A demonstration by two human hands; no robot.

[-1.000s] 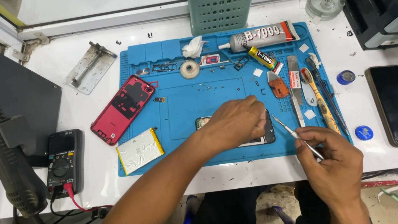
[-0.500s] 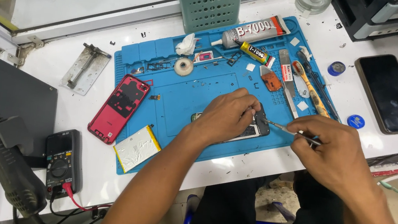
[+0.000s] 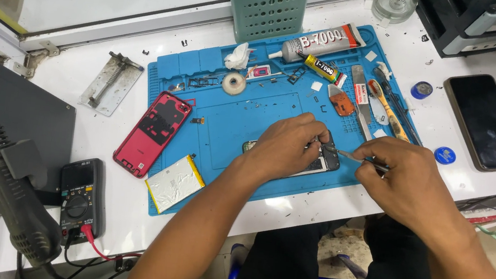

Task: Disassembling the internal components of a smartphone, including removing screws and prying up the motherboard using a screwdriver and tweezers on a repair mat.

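Observation:
An opened phone (image 3: 319,165) lies on the blue work mat (image 3: 237,125), mostly covered by my left hand (image 3: 288,146), which presses down on it and holds it still. My right hand (image 3: 404,177) grips thin metal tweezers (image 3: 359,160) whose tip touches the phone's upper right corner. A red phone back cover (image 3: 154,132) lies at the mat's left edge, and a silver flat battery (image 3: 174,183) sits at the mat's lower left corner.
Glue tubes (image 3: 320,41), a small tape roll (image 3: 234,83), an orange pick and hand tools (image 3: 384,106) lie across the mat's top. A green basket (image 3: 268,3) stands behind. A dark phone (image 3: 486,121) lies at right; a multimeter (image 3: 80,198) and hot-air gun (image 3: 3,179) at left.
My right hand has moved left, bringing the tweezers' tip from beside the phone onto its upper right corner. My left hand stays pressed on the phone.

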